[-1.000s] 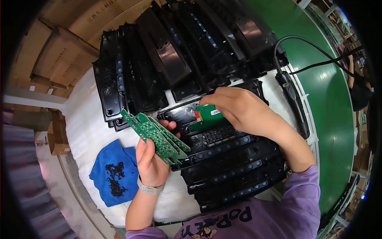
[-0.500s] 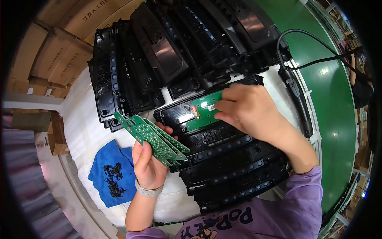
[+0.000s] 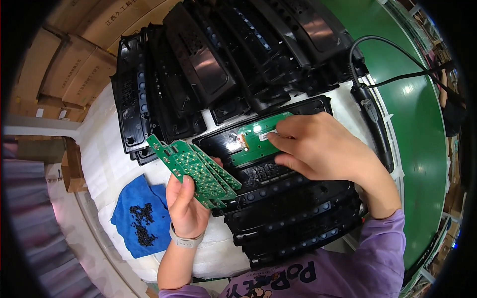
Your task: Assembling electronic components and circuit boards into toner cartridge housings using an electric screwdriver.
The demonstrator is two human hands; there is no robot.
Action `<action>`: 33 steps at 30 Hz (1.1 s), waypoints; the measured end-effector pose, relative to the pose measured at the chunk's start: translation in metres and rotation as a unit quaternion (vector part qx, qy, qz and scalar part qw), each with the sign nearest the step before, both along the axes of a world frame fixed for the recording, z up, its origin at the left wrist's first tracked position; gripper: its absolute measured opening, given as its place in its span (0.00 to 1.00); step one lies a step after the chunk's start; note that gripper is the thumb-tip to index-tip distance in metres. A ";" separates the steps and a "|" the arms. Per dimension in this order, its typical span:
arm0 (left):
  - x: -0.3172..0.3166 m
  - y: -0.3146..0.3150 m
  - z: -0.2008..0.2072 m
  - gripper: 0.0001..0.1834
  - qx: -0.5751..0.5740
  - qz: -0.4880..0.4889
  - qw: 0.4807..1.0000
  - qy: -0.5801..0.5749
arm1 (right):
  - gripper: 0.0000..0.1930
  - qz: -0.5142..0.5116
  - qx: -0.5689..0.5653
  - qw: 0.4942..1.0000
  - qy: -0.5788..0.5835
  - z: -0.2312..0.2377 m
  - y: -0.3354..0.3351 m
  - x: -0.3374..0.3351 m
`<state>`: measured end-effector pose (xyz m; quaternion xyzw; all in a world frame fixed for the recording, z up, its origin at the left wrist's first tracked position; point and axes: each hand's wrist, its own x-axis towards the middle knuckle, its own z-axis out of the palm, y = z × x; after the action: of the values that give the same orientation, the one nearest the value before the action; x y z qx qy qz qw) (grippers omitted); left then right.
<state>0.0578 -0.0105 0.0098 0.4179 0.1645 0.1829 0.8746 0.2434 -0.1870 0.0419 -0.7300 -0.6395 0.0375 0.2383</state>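
My left hand is closed round a fanned stack of green circuit boards, its thumb over their near edge. Another green circuit board, with a small white label, lies in a long black plastic housing. Over this board's right part, my right hand curls with bent fingers. Its index fingertip meets the board by the label, and the thumb is at the near edge. My palm and other fingers hide the board's right end.
More black housings are piled at the far side, and others lie nearer me. A blue cloth holds many small black screws at left. A black corded electric screwdriver rests at right. Cardboard boxes stand at far left.
My right hand has shifted slightly nearer me over the board, its thumb now apart from the index finger. The boards in my left hand have moved slightly right and tilted.
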 end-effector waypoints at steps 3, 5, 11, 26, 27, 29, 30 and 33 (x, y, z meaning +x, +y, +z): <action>0.000 0.001 -0.002 0.20 0.003 -0.019 1.000 0.011 | 0.10 0.016 -0.069 0.997 -0.045 0.003 -0.005 0.000; 0.002 -0.001 -0.003 0.20 0.003 -0.003 0.999 0.038 | 0.10 0.013 -0.059 0.997 -0.048 0.001 -0.006 -0.002; -0.007 0.004 -0.002 0.19 -0.019 -0.003 0.999 0.026 | 0.12 0.000 -0.063 0.995 -0.080 0.004 -0.001 -0.012; -0.012 -0.014 0.018 0.19 -0.166 -0.122 0.978 0.030 | 0.05 0.108 0.269 0.942 -0.166 0.013 0.012 -0.050; -0.013 -0.018 0.016 0.20 -0.186 -0.144 0.971 0.036 | 0.05 0.126 0.273 0.940 -0.164 0.014 0.010 -0.049; -0.014 -0.019 0.012 0.20 -0.210 -0.163 0.964 0.028 | 0.05 0.141 0.276 0.939 -0.149 0.019 0.006 -0.046; -0.013 -0.019 0.013 0.20 -0.220 -0.151 0.963 0.032 | 0.03 0.136 0.263 0.945 -0.140 0.023 0.004 -0.044; -0.011 -0.016 0.014 0.21 -0.228 -0.121 0.965 0.051 | 0.04 0.134 0.245 0.952 -0.123 0.040 -0.004 -0.045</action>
<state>0.0469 -0.0269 0.0238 0.2330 0.1944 0.0122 0.9528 0.1989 -0.1914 0.0816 -0.5553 -0.7455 -0.1786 0.3224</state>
